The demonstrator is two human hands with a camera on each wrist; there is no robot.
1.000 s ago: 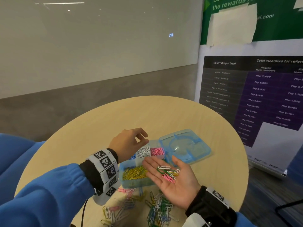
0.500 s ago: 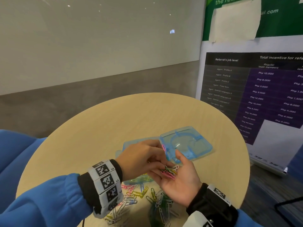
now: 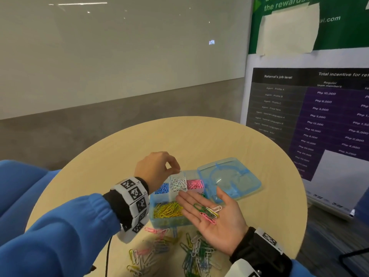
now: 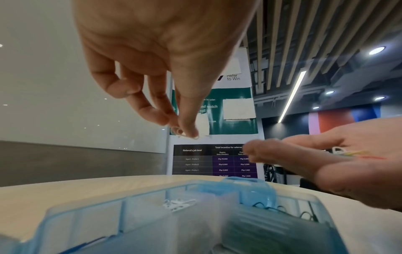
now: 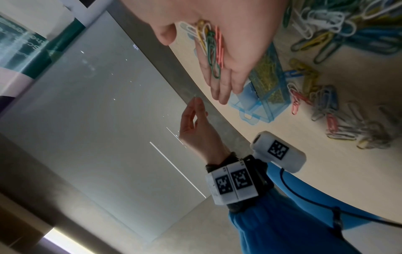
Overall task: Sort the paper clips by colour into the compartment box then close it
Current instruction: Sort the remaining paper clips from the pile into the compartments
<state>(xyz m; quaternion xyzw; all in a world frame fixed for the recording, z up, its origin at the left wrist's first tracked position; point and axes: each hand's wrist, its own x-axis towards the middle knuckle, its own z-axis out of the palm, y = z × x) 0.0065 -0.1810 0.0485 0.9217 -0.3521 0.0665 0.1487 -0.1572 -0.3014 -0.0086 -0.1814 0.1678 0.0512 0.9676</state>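
A translucent blue compartment box (image 3: 152,204) lies on the round table with its lid (image 3: 229,180) folded open to the right. Its compartments hold blue clips (image 3: 161,188), white clips (image 3: 178,183), pink clips (image 3: 194,183) and yellow clips (image 3: 167,209). My left hand (image 3: 176,170) hovers just above the white compartment, thumb and forefinger pinching a white clip (image 4: 181,133). My right hand (image 3: 191,204) lies palm up and flat over the box's near right corner, carrying several green, pink, white and yellow clips (image 3: 209,212).
A loose pile of mixed clips (image 3: 191,254) lies on the table (image 3: 199,140) between the box and me, with more clips (image 3: 143,256) to its left. A poster stand (image 3: 319,116) rises behind the table's right edge.
My left hand dipped to the right palm, pinched a white clip there, and has lifted back up and left over the white compartment. The right hand stayed palm up.
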